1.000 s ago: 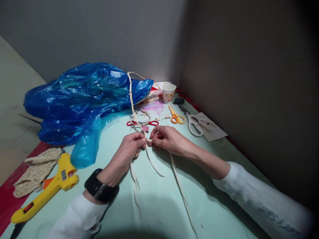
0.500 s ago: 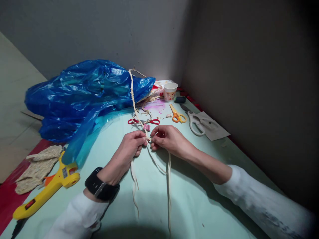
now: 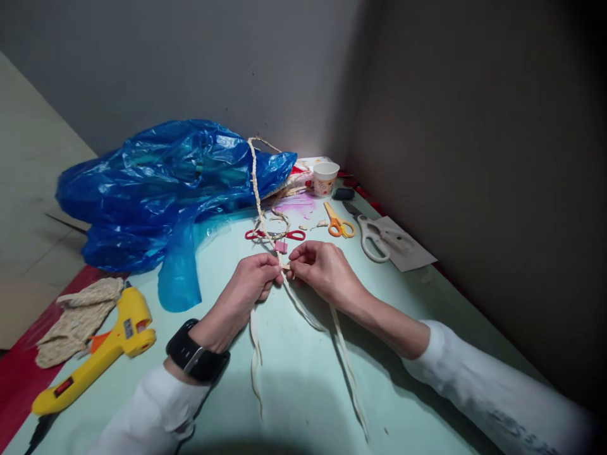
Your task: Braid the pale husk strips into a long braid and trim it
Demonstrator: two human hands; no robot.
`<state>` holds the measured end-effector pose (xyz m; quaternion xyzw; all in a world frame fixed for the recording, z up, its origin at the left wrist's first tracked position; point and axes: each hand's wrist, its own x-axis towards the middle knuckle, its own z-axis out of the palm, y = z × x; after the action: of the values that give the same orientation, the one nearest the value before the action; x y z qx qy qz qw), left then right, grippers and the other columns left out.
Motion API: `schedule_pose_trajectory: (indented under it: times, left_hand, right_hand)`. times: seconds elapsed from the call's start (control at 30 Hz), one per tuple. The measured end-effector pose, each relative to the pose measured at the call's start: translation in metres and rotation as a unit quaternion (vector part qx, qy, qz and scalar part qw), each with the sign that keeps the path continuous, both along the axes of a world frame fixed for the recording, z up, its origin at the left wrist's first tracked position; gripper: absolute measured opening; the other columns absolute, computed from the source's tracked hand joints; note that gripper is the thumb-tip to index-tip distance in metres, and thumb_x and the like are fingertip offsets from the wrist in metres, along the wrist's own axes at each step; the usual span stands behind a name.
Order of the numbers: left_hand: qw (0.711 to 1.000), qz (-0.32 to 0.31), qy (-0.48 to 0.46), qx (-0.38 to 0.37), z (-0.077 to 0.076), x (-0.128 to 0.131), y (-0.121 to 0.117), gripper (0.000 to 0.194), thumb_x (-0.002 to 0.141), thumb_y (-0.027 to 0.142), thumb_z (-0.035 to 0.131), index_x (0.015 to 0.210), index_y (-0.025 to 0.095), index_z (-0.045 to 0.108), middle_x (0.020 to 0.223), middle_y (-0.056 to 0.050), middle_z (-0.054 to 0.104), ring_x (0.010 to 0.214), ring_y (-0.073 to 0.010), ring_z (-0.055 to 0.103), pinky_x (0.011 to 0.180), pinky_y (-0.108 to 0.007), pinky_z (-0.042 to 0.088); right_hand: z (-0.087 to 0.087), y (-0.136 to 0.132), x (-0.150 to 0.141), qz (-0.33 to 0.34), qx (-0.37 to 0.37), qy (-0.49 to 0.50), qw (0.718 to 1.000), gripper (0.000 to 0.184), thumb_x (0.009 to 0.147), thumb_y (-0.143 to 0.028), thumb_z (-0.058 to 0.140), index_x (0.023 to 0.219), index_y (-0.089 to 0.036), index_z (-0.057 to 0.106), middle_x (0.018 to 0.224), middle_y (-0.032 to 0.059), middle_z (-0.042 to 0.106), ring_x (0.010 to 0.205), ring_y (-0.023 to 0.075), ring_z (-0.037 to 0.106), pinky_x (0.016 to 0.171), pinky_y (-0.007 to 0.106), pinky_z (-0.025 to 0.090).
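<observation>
A cream braided cord [image 3: 255, 174] runs from the blue bag down to my hands, where it splits into loose flat strands [image 3: 303, 309]. My left hand [image 3: 256, 277] pinches the cord at the point where the braid ends. Between the thumb and fingers of my right hand [image 3: 322, 268] is one strand, drawn out to the right; its tail [image 3: 348, 366] hangs below my wrist. A pink clip [image 3: 281, 246] sits on the braid just above my fingertips. Behind it lie red-handled scissors [image 3: 296, 235], partly covered by the cord.
A yellow glue gun [image 3: 116, 338] and a woven beige piece [image 3: 83, 316] lie at left, below a crumpled blue plastic bag [image 3: 165, 170]. At right are orange scissors [image 3: 337, 221], grey-handled scissors [image 3: 374, 243], a card [image 3: 410, 249], a paper cup [image 3: 325, 180] and a dark thread spool [image 3: 343, 194].
My right hand has pulled its strand slightly right, and the tail below has swung right. The blue bag's loose end has come off the glue gun. The view has shifted a little.
</observation>
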<state>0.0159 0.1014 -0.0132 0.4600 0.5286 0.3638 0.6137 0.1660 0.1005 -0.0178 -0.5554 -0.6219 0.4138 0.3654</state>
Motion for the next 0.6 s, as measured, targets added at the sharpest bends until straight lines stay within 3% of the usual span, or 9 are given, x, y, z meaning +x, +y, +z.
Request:
schedule_pose_trajectory:
  times: [0.13, 0.23, 0.33, 0.5, 0.6]
  left_hand:
    - [1.0, -0.004, 0.016, 0.012, 0.002, 0.002, -0.003, 0.005, 0.066, 0.016, 0.059, 0.068, 0.015, 0.054, 0.057, 0.001, 0.057, 0.039, -0.0031, 0.028, 0.038, -0.02, 0.014]
    - [0.999, 0.004, 0.036, 0.029, 0.004, 0.004, -0.006, 0.009, 0.066, 0.016, 0.059, 0.061, 0.016, 0.052, 0.046, 0.006, 0.043, 0.039, -0.0037, 0.025, 0.039, -0.021, 0.013]
    - [0.998, 0.034, 0.043, 0.021, 0.003, 0.006, -0.008, 0.008, 0.064, 0.012, 0.057, 0.06, 0.016, 0.051, 0.041, 0.009, 0.033, 0.037, -0.0037, 0.024, 0.04, -0.021, 0.012]
    - [0.999, 0.015, 0.03, 0.021, -0.002, 0.002, -0.004, 0.005, 0.066, 0.011, 0.051, 0.066, 0.015, 0.054, 0.043, 0.005, 0.045, 0.038, -0.0047, 0.03, 0.041, -0.021, 0.015]
    - [1.0, -0.007, 0.003, 0.024, -0.005, -0.002, -0.002, 0.005, 0.069, 0.014, 0.051, 0.066, 0.015, 0.054, 0.046, 0.004, 0.046, 0.038, -0.0039, 0.028, 0.041, -0.021, 0.013]
  right_hand:
    - [0.005, -0.005, -0.002, -0.014, 0.053, -0.071, 0.996, 0.014, 0.076, -0.012, 0.051, 0.084, -0.018, 0.059, 0.071, 0.0022, 0.069, 0.066, 0.0163, 0.063, 0.063, 0.026, 0.041]
    - [0.007, -0.01, -0.006, -0.018, 0.111, -0.165, 0.98, 0.013, 0.08, -0.017, 0.052, 0.091, -0.02, 0.059, 0.081, 0.0038, 0.07, 0.073, 0.0191, 0.062, 0.063, 0.027, 0.036]
    - [0.005, -0.016, -0.012, -0.004, 0.192, -0.275, 0.942, 0.017, 0.085, -0.018, 0.048, 0.1, -0.019, 0.057, 0.088, 0.0072, 0.07, 0.076, 0.0215, 0.06, 0.067, 0.031, 0.033]
    - [0.001, -0.023, -0.02, 0.014, 0.313, -0.382, 0.87, 0.013, 0.086, -0.011, 0.046, 0.092, -0.013, 0.058, 0.078, 0.0082, 0.065, 0.072, 0.0216, 0.055, 0.068, 0.034, 0.027]
    - [0.0, -0.03, -0.022, 0.031, 0.346, -0.407, 0.845, 0.018, 0.087, -0.007, 0.044, 0.093, -0.011, 0.06, 0.073, 0.007, 0.063, 0.07, 0.0213, 0.053, 0.067, 0.035, 0.025]
